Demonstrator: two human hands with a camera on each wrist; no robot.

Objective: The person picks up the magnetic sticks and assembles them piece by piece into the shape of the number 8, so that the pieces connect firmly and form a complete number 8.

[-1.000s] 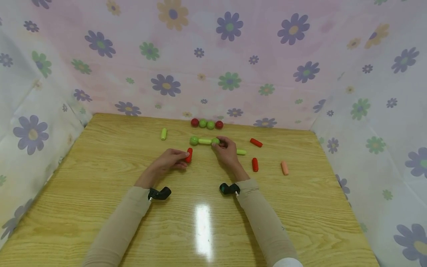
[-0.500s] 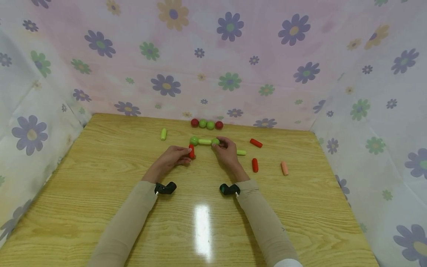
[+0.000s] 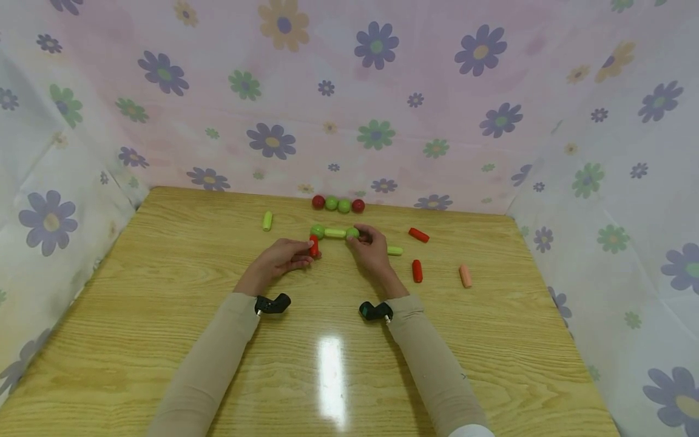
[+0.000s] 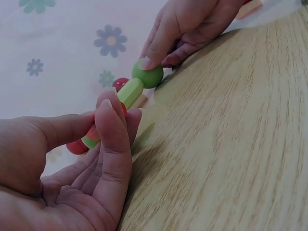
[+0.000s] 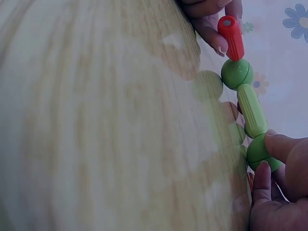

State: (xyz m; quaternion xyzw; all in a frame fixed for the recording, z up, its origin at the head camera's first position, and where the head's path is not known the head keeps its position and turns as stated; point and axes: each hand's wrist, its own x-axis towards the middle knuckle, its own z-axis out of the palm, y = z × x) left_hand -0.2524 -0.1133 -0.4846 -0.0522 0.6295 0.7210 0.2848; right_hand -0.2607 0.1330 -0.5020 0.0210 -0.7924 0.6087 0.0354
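Right wrist view, upper right: the left hand (image 5: 208,18) pinches a ribbed red stick (image 5: 235,46), grey disc (image 5: 227,22) in its end, against a green ball (image 5: 236,74); a pale-green stick (image 5: 252,110) links it to the second ball (image 5: 260,152), which the right hand (image 5: 286,197) grips. Head view's sleeve mark (image 3: 464,376) seems too small to read.

The left hand (image 4: 77,178) pinches a mostly hidden red rod (image 4: 94,132); the right hand (image 4: 187,26) holds a green ball (image 4: 148,75).

Head view: even, subdued light; white glare streak (image 3: 332,382) on the tabletop (image 3: 273,388) towards its near edge. Wrist views: dim, hazy; soft shadow beside the left hand (image 4: 77,197); right-wrist foreground blurred.
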